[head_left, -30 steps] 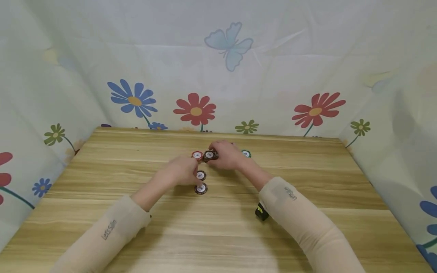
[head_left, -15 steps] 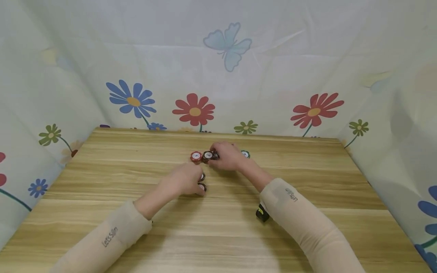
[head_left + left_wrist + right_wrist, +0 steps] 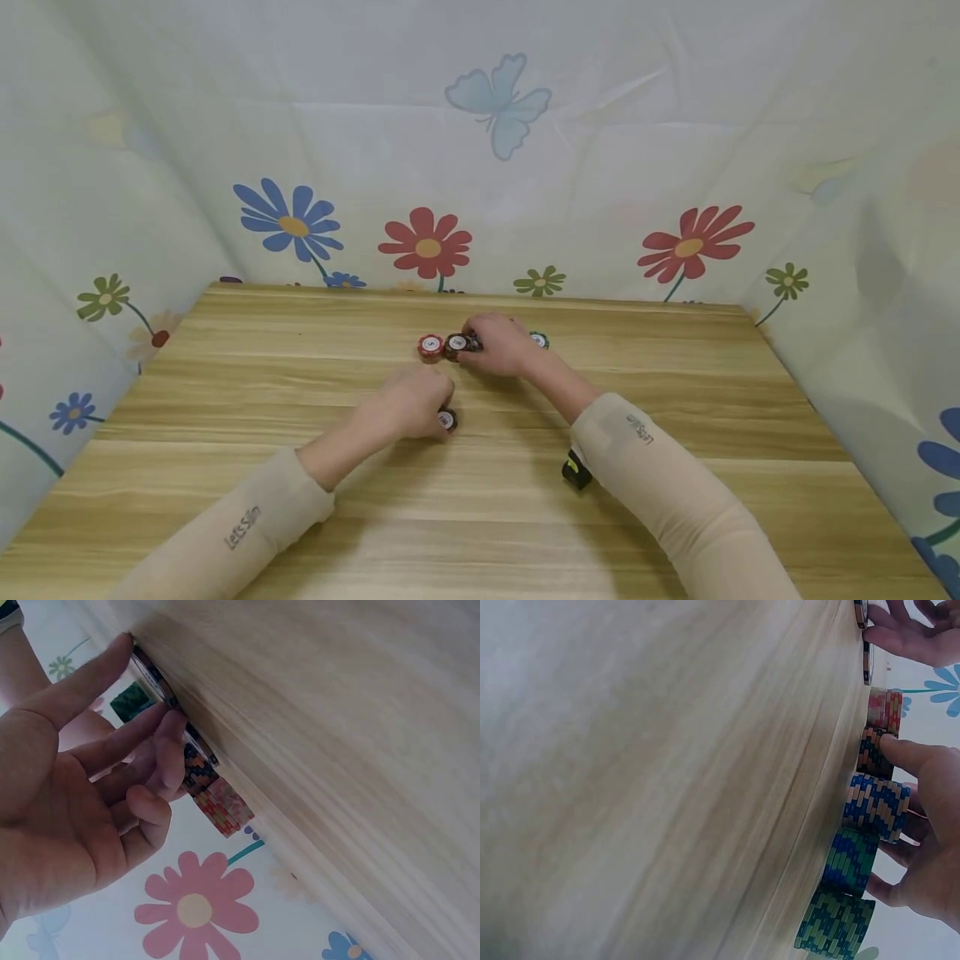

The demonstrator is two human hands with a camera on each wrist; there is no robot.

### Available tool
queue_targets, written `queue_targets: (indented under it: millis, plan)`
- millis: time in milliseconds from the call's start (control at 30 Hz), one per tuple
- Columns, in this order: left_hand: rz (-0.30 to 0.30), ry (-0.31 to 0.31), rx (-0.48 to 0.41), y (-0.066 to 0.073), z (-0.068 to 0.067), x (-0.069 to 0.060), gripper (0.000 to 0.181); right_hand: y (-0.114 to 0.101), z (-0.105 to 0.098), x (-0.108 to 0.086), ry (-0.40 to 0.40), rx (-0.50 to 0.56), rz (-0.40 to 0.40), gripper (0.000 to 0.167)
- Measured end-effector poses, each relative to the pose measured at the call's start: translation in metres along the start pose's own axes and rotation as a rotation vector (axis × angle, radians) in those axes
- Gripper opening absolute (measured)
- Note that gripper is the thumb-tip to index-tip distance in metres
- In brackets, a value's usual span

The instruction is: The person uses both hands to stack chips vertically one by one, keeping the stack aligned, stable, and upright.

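Note:
Flat on the table, a black poker chip (image 3: 447, 418) lies between the thumb and fingers of my left hand (image 3: 411, 403), which pinches it by its edges. A second black chip (image 3: 201, 746) lies just beyond; the left hand covers it in the head view. My right hand (image 3: 497, 343) holds a stack of black chips (image 3: 457, 343), thumb on the near side and fingers partly hidden behind. Touching that stack on the left is a red stack (image 3: 431, 346). In the right wrist view, a blue stack (image 3: 876, 802) stands beside the black one.
Two greenish stacks, a blue-green stack (image 3: 851, 859) and a green stack (image 3: 836, 922), continue the row to the right. A small black object with a yellow mark (image 3: 576, 471) shows by the right sleeve. Flowered cloth (image 3: 600, 167) hangs behind the wooden table (image 3: 480, 533).
My left hand has shifted slightly nearer and closed around the nearer chip, which moved slightly nearer; the farther chip is now covered. The right hand has stayed at the black stack.

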State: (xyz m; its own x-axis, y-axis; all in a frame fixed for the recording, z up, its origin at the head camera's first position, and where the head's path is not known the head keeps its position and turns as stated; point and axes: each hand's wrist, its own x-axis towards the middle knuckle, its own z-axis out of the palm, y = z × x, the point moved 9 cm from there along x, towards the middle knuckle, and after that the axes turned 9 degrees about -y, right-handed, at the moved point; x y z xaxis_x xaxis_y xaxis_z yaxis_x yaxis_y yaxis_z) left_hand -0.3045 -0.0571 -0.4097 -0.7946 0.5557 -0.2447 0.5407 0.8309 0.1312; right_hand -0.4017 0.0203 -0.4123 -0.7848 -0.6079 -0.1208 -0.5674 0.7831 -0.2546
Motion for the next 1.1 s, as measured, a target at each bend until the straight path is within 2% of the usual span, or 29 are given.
queue_targets:
  millis: [767,1000,1100]
  plan:
    - [0.052,-0.049,0.037,0.003,-0.003,-0.002,0.03,0.002,-0.001,0.0,0.007,0.031,-0.012,0.034]
    - [0.123,-0.018,-0.088,-0.003,-0.012,0.0,0.025,0.003,-0.002,0.0,0.002,0.034,-0.017,0.033]
    - [0.13,0.0,-0.12,-0.008,-0.018,0.001,0.022,0.003,-0.002,0.0,0.004,0.032,-0.022,0.032]
